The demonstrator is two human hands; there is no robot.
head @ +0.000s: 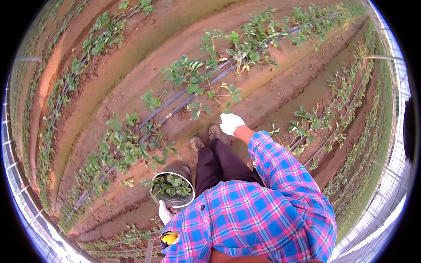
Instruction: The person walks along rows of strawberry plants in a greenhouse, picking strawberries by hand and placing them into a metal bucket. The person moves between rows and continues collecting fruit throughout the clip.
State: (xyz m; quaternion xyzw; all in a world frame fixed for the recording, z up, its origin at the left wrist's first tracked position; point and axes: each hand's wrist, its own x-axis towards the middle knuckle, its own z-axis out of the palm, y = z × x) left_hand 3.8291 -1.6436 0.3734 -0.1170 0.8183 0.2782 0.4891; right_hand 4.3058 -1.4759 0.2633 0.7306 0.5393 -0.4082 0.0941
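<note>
My left hand (165, 213), in a white glove, grips the rim of a bucket (192, 196) at my left side. Inside it lie picked green strawberry leaves (172, 186). In front of my legs, my right hand (231, 124) is stretched out, also in a white glove. Seen from its back, its fingers are tucked under and hidden, so I cannot tell whether it holds anything. Just beyond it is a small strawberry plant (227, 104) with trailing stems. Larger strawberry plants (184, 74) grow along the bed before me.
Two dark drip lines (177, 104) run along the raised soil bed. My shoes (197, 143) stand at its edge. More planted rows lie left and right (320, 121), with furrows between them. The structure's pale framed wall (399, 82) curves around the view's rim.
</note>
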